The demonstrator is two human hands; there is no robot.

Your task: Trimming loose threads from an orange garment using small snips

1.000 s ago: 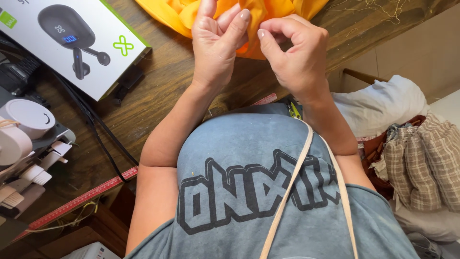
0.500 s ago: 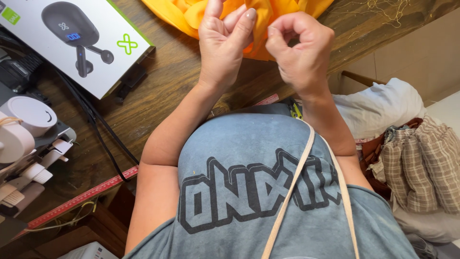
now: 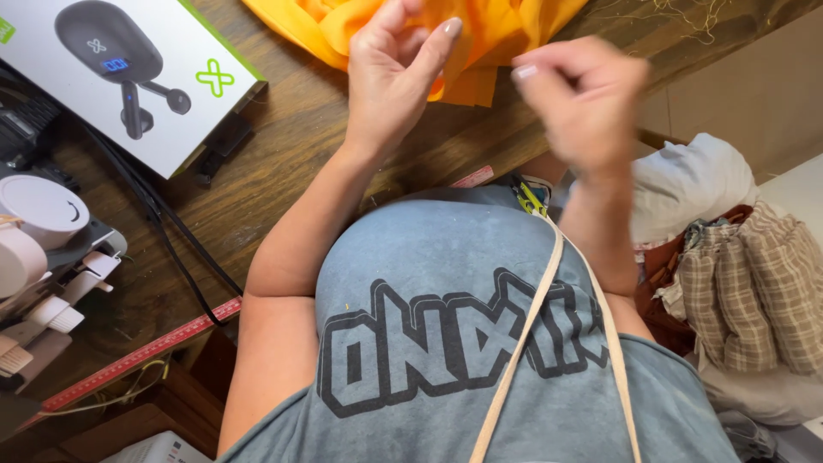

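Looking down: we see our two hands up over the wood table (image 3: 283, 146), with the orange cloth (image 3: 506, 43) just past them.
Left hand: our left hand (image 3: 390, 77) is raised, thumb and fingers bent in close, the way we pinch something thin. We cannot tell if anything is in the pinch.
Right hand: our right hand (image 3: 583, 99) is blurry. The fingers are curled into a loose fist, thumb tip pointing toward the left hand. We cannot tell if it holds anything.
Gap: our hands are apart, side by side, at about the same height.
Where the cloth is: it lies bunched at the far edge of the table, in front of our fingertips. In this view both hands overlap it, but we cannot tell if they touch it.
Which hand is nearer: the left hand sits more over the middle of the cloth. The right hand is by its right end.
How the cloth lies: it runs left to right, across us.
Other things: a white box (image 3: 129, 73) sits far left, a red ruler (image 3: 137, 356) is near our left elbow, and a checked cloth (image 3: 754, 291) is low on our right.
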